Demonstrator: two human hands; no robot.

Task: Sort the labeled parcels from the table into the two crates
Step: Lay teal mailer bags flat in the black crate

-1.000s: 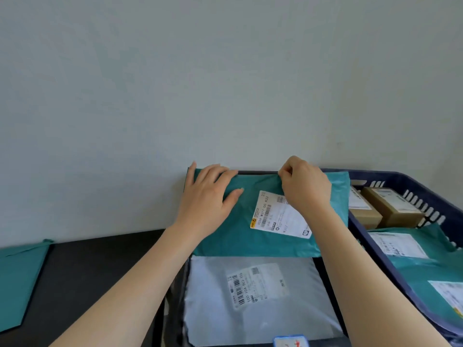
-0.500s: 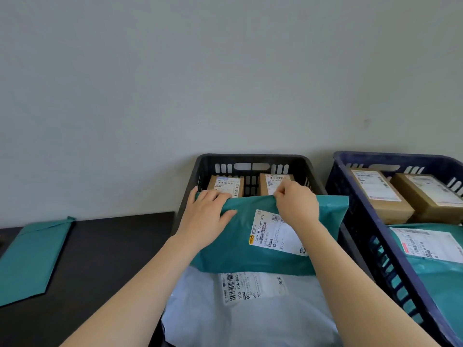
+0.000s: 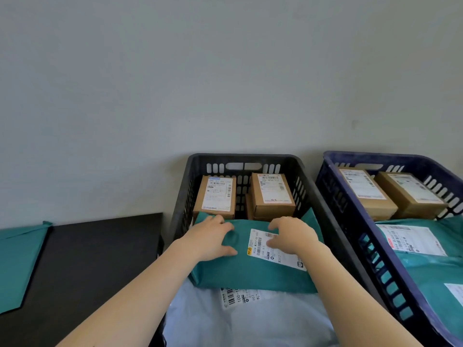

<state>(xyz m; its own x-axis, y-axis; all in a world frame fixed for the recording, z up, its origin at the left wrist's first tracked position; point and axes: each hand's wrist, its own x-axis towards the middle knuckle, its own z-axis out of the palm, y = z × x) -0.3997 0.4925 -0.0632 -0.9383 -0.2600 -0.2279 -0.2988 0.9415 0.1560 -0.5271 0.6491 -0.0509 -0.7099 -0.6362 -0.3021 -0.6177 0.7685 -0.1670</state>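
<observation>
Both hands are sitting on the teal parcel (image 3: 250,274), which is lying inside the black crate (image 3: 240,159). The left hand (image 3: 213,236) is resting palm down on the parcel's left part, fingers loosely spread toward its far edge and thumb pointing out toward the right hand. The fingers are pressing, not wrapping, so we're reading it as released. The right hand (image 3: 293,236) is arching over the parcel's white label (image 3: 260,246) with bent fingertips touching the paper. We're not seeing a pinch or clench there either. The parcel is lying across the crate's width. Its near edge is overlapping a pale grey mailer (image 3: 238,321) that is showing below the wrists, and that mailer's barcode label (image 3: 238,296) is peeking out just under the teal edge. Just beyond the fingertips, two brown labelled boxes (image 3: 216,196) (image 3: 271,194) are standing side by side against the crate's far wall. To the right of the right hand, just beside the black crate, a blue crate (image 3: 375,156) is holding two more brown boxes (image 3: 363,189) at its far end and teal labelled mailers (image 3: 426,271) nearer to us. Left of the left forearm, the dark worktop (image 3: 87,259) is carrying one more teal parcel (image 3: 17,259), well apart from the hands at the frame edge. A plain grey wall (image 3: 225,71) is filling everything beyond the crates.
</observation>
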